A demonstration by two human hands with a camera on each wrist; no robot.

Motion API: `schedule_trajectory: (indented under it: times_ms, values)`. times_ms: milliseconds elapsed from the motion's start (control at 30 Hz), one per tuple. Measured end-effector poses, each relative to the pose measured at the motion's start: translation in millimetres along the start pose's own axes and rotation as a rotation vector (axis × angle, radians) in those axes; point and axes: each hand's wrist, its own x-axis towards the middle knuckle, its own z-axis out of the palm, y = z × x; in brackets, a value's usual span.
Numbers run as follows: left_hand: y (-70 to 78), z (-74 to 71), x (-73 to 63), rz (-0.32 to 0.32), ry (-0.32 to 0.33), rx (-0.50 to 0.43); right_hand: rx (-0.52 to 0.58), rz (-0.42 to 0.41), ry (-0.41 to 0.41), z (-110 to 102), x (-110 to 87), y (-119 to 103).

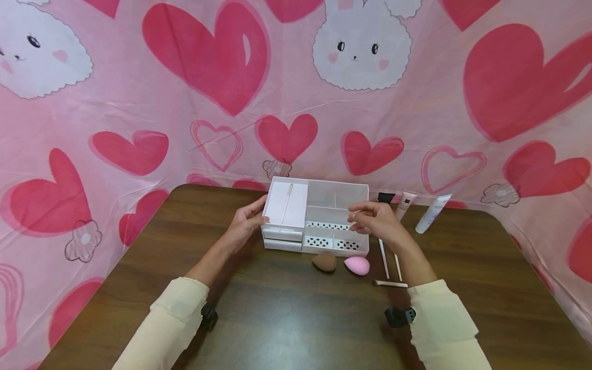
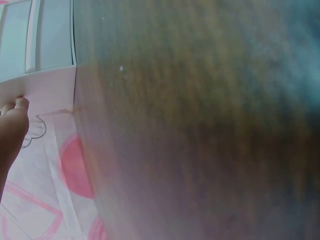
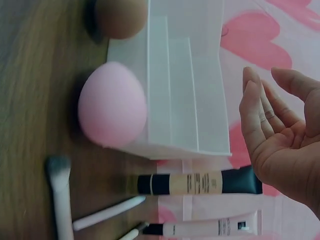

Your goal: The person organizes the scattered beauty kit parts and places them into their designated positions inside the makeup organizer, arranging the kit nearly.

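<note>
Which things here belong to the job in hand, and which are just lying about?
Apparently in use:
white organizer, its side touched by the left hand
right hand, near its right end, holding nothing visible

Lying about, untouched:
brown sponge; pink sponge
brush; thin white handle; thin beige handle
black-ended tube; pale pink tube; white tube

Nothing fully legible from here. Beige tube (image 3: 196, 183) and pale pink tube (image 3: 205, 228), near the desk's (image 1: 287, 324) far edge, right half: print on both, too small and blurred to read.
</note>
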Motion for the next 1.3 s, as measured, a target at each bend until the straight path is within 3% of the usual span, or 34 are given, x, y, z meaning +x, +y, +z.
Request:
schedule_trajectory:
  times_ms: [233, 500, 1067, 1300]
  values:
    - [0.8, 1.4, -1.7, -0.009, -0.009, -0.005, 0.007, -0.021, 0.005, -14, -9.8, 9]
    - [0.9, 3.6, -2.4, 0.017, -0.018, -0.028, 0.064, 0.015, 0.047, -29, -18.7, 21]
    - [0.3, 2.0, -0.5, 0.003, -0.004, -0.015, 0.143, 0.078, 0.103, -64, -31.2, 57]
    - [0.2, 2.2, -0.8, 0.011, -0.011, -0.022, 0.146, 0.15, 0.127, -74, -36.1, 74]
